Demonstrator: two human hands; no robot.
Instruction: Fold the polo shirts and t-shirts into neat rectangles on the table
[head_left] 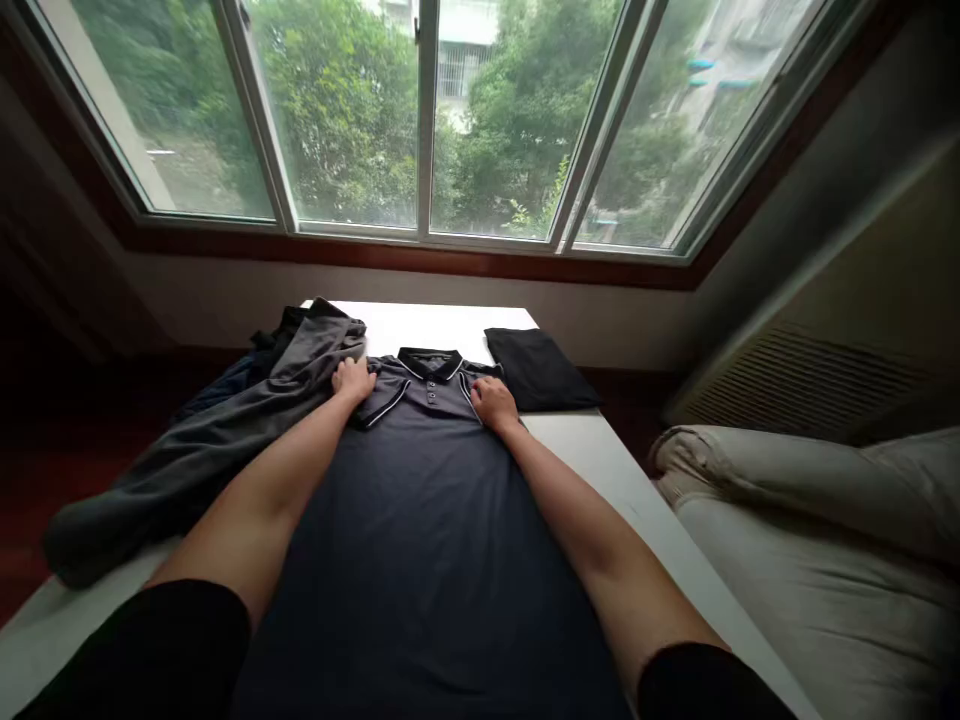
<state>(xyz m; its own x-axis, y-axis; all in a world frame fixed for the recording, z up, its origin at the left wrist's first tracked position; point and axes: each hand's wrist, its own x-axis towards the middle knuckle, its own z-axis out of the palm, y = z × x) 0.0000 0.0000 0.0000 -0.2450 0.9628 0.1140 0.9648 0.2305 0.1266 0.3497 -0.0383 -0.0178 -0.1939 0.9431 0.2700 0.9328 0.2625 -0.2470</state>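
Observation:
A dark polo shirt (431,530) lies front side up on the white table (435,318), its black collar toward the window and its buttons showing. My left hand (352,380) rests at the shirt's left sleeve, beside the pile of grey clothes, with its fingers slightly apart. Over the right sleeve, my right hand (493,400) has its fingers curled together at the white-edged fabric; what they pinch is hidden. That sleeve is folded inward over the shirt.
Grey and dark clothes (247,420) are heaped along the table's left side. A folded black cloth (540,368) lies at the back right. A pale sofa (810,540) stands to the right, and a window (420,235) is behind the table.

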